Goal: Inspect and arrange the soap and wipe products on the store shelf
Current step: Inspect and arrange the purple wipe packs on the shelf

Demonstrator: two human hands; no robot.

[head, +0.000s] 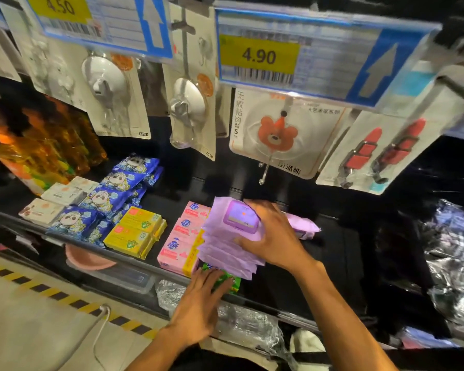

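The left hand [198, 301] lies flat, fingers straight and together, its fingertips on one green pack [229, 283] at the shelf [279, 285] edge. The right hand [273, 234] is spread over the top of a tilted stack of purple wipes [225, 250], thumb along its near side.

On the shelf, from the left: three white soaps [42, 211], a row of at least four blue panda packs [105, 196], two yellow soaps [130, 236] showing, and three pink soaps [177, 253] in a line touching the purple stack. That stack holds about seven packs, and one more purple pack [304, 227] lies behind the right hand.

The shelf is dark. Hook cards [273, 135] hang above under price tags [257, 56]. The floor [24, 330] is pale, with a yellow-black stripe [38, 286].
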